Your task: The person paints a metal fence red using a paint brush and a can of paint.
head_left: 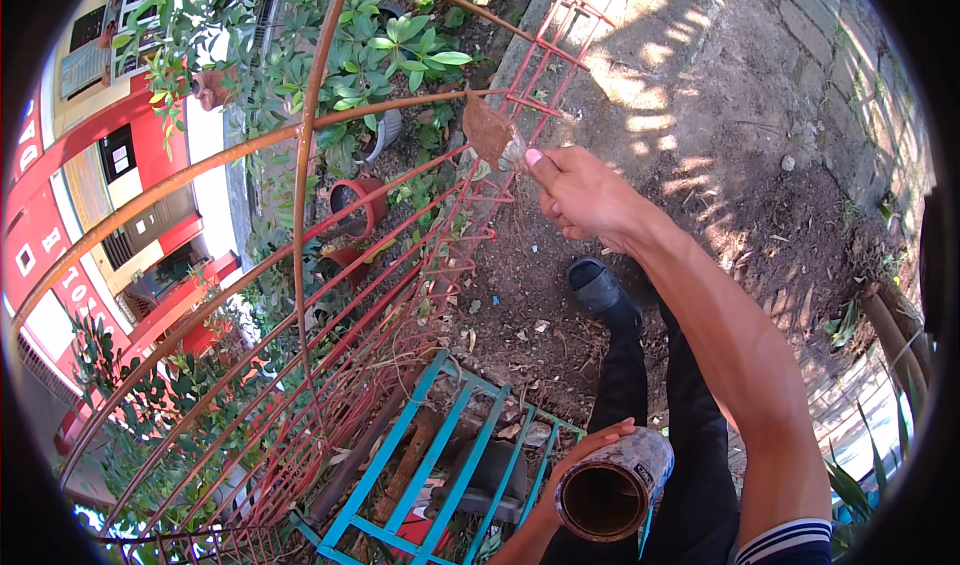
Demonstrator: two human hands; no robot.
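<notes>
Left of my left grip (572,461), rusty bars (304,165) are arching and a turquoise metal frame (402,420) is standing. Above, a flat brown piece (487,130) is jutting from my right grip (580,193), which is pinching its pale end near the bars; below, my left grip is clasping a splattered, open can (648,455).

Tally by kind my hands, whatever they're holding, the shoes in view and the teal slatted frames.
Hands: 2, the left hand and the right hand
Open can, in the left: 1
Flat brown item, in the right, exact kind unclear: 1
Dark shoe: 1
Teal slatted frame: 1
Total: 6
</notes>
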